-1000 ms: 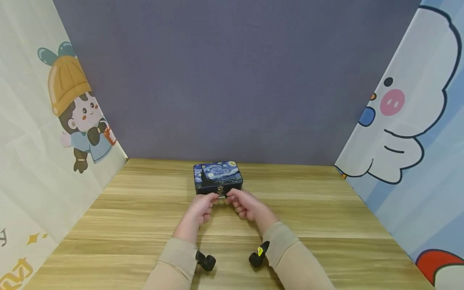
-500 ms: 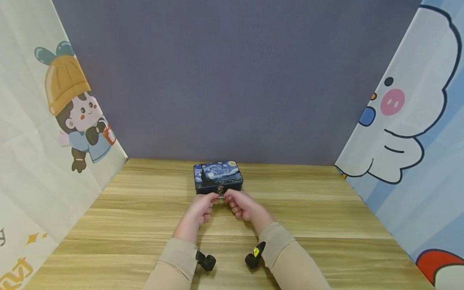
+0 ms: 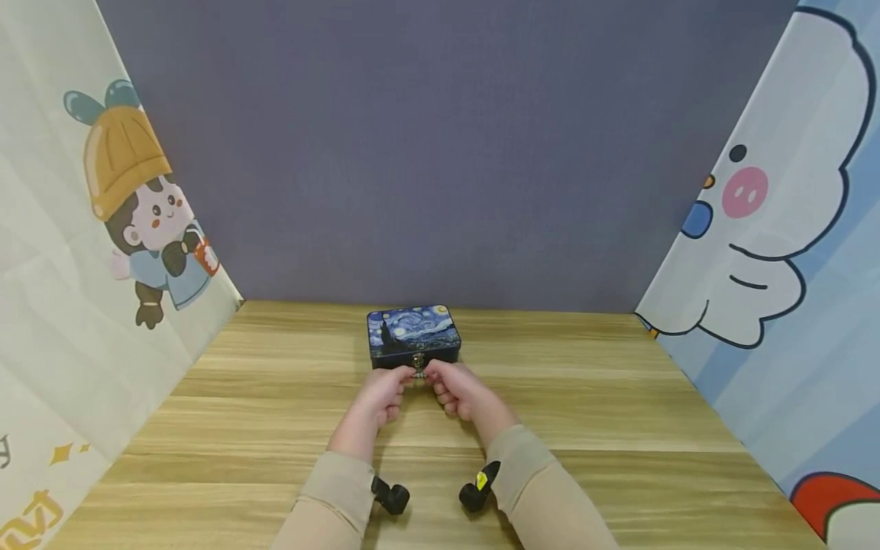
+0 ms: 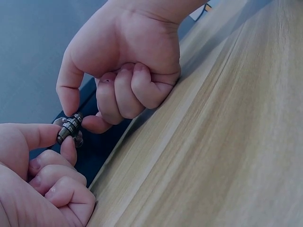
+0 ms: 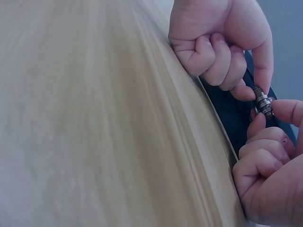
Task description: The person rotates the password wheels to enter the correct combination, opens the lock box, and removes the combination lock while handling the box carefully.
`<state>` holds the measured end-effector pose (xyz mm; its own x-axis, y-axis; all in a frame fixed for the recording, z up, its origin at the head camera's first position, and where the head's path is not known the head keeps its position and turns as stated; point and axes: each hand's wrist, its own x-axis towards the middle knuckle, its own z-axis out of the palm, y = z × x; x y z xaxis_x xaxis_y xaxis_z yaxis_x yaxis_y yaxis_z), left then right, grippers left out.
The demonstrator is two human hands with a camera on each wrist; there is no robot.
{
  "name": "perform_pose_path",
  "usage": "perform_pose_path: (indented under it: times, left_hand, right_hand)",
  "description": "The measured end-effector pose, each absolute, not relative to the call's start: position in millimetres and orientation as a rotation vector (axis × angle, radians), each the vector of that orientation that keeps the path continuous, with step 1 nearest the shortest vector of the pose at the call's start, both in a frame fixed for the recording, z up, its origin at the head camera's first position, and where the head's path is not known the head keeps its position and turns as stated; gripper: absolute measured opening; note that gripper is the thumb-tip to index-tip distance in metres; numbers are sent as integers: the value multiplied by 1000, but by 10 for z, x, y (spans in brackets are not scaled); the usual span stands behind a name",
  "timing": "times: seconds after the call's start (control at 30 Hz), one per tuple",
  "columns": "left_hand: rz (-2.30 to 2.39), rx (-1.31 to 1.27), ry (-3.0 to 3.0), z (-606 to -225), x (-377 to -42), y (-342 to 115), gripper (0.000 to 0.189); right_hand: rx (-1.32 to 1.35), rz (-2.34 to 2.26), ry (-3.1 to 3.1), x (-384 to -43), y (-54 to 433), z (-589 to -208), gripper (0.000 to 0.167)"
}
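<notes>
A dark tin box (image 3: pixel 412 332) with a blue starry-night picture on its lid lies closed at the back middle of the table. On its front, below a brass-coloured clasp (image 3: pixel 418 360), is a small metal combination padlock (image 4: pixel 71 126) with ridged number dials. My left hand (image 3: pixel 381 393) pinches one end of it between thumb and forefinger, the other fingers curled in. From the opposite side my right hand (image 3: pixel 464 391) pinches the other end, its thumb and forefinger close to the dials. The right wrist view shows the padlock (image 5: pixel 263 103) between both hands' fingertips.
The wood-grain table (image 3: pixel 275 397) runs back to a grey-purple partition (image 3: pixel 440 153). Cartoon-printed panels stand at left (image 3: pixel 41 267) and right (image 3: pixel 791 305). A small black camera (image 3: pixel 392 496) sits at the left cuff, and another black camera (image 3: pixel 474 495) at the right.
The right hand has come slightly left, its fingertips closer to the padlock, and its forearm has swung a little left. The left hand and the box stay where they were.
</notes>
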<state>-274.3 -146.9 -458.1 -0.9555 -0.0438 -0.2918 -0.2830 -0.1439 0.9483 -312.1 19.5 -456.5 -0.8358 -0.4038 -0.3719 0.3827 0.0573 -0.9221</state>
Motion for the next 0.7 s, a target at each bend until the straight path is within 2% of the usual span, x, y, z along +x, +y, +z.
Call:
perform_pose_path:
  times: [0.7]
  left_hand:
    - [2225, -376, 1965, -4581, -2736, -1448, 28]
  right_hand:
    - [-38, -1856, 1806, -3117, 211, -4574, 20]
